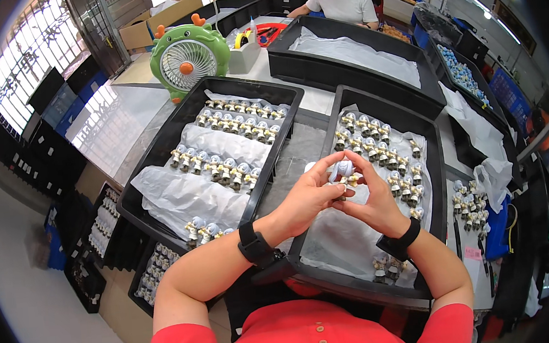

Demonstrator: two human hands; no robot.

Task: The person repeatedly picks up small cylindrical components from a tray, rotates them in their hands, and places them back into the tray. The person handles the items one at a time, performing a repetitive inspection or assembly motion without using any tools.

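- Figurine [344, 170], small, white-headed, is being pinched between both hands above the right black tray [372, 102]
- left hand [309, 198] is closing thumb and fingers on its left side; right hand [372, 199] is gripping its right side
- rows of matching figurines [383, 156] are lying just beyond the grip; left tray [157, 161] is sitting to its left

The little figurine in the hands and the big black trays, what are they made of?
The figurine, held by the left hand and right hand, looks like painted hard plastic or resin: smooth, glossy, pale. The black tray seems moulded plastic, with a dull sheen and a rounded rim.
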